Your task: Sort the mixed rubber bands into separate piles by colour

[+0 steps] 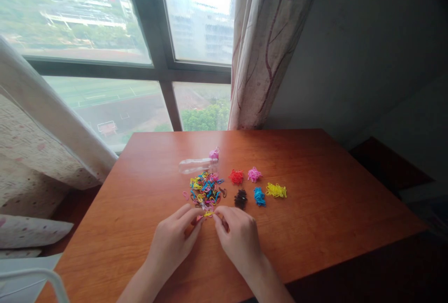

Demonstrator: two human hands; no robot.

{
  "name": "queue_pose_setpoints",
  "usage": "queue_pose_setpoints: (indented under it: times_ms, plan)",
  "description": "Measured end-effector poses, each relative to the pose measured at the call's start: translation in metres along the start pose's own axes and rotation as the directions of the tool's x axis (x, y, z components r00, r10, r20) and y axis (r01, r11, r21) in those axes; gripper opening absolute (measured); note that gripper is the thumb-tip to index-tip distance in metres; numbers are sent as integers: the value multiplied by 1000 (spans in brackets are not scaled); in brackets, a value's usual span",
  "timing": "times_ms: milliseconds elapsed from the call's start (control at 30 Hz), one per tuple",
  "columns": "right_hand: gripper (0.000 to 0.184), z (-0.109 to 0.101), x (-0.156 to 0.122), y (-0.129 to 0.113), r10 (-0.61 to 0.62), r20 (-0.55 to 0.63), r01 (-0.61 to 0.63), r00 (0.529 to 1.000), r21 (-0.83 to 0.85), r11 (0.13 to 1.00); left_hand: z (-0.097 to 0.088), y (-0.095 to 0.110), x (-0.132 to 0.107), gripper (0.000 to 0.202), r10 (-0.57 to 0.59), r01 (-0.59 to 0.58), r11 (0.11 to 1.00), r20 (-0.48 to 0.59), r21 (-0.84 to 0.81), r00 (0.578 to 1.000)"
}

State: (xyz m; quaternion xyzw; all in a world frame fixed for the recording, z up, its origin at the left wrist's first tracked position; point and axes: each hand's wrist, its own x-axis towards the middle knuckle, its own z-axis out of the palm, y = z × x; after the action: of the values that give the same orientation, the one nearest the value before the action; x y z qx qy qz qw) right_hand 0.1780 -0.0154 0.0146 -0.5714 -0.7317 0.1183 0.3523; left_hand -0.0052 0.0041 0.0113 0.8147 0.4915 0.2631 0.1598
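Note:
My left hand [172, 233] and my right hand [240, 235] meet at the near edge of a mixed pile of small rubber bands [206, 189]. Between their pinched fingertips is a yellow rubber band [209, 213]. A bit of pink shows at the left fingertips; whether it is gripped or lies behind them I cannot tell. To the right of the mixed pile lie single-colour heaps: red bands [236, 176], pink bands [254, 174], black bands [241, 198], blue bands [259, 196] and yellow bands [276, 190].
Behind the mixed pile a clear plastic bottle [198, 165] with a pink top [214, 154] lies on its side. The wooden table [315, 242] stands against a window, with curtains [269, 46] at both sides. A white curved rail [38, 272] is at lower left.

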Motion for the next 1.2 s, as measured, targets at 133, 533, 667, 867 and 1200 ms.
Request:
queue_pose_setpoints:
  times_ms: [133, 533, 667, 867, 1200]
  plan:
    - [20, 1, -1, 2, 30, -29, -30, 999, -1, 1000, 0, -2, -1, 20, 1, -1, 1000, -7, -15, 1000]
    - [31, -64, -15, 97, 272, -305, -320, 913, -120, 940, 1, -12, -3, 19, -22, 21, 999, 27, 34, 999]
    - [42, -81, -18, 133, 338, -386, -434, 858, -194, 880, 1, -11, -3, 19, -18, 17, 999, 29, 42, 999]
    - [49, -78, -16, 144, 379, -365, -469, 851, -201, 860, -1, -11, -2, 20, -15, 14, 999, 16, 53, 1000]
    - [41, -68, -9, 107, 316, -345, -382, 884, -144, 913, -1, -10, -3, 19, -37, 36, 998, 19, 47, 999]
